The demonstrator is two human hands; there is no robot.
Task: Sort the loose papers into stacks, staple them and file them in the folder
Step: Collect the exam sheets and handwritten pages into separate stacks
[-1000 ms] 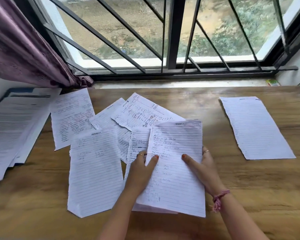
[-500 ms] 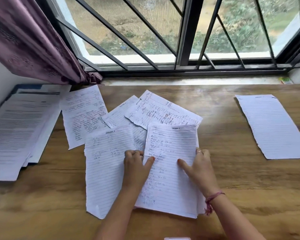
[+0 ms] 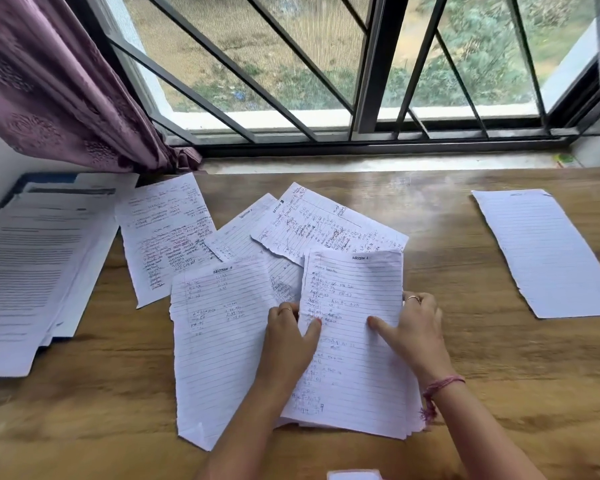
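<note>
Item: stack, lined sheets headed "Section 1", on the desk at 6 o'clock, lower edges uneven.
Left hand: thumb on top, fingers curled under the left edge, pinching it.
Right hand: thumb pressed on the page, fingers round the right edge.
Adjacent: "Section 5" sheet touching at 9 o'clock; scattered sheets at 12; blank-looking sheet well apart at 2; folder under printed papers at 10.
Risks: loose lower sheets may slip out on lifting; a neighbouring section's sheet may get caught in; torn edges may snag.
</note>
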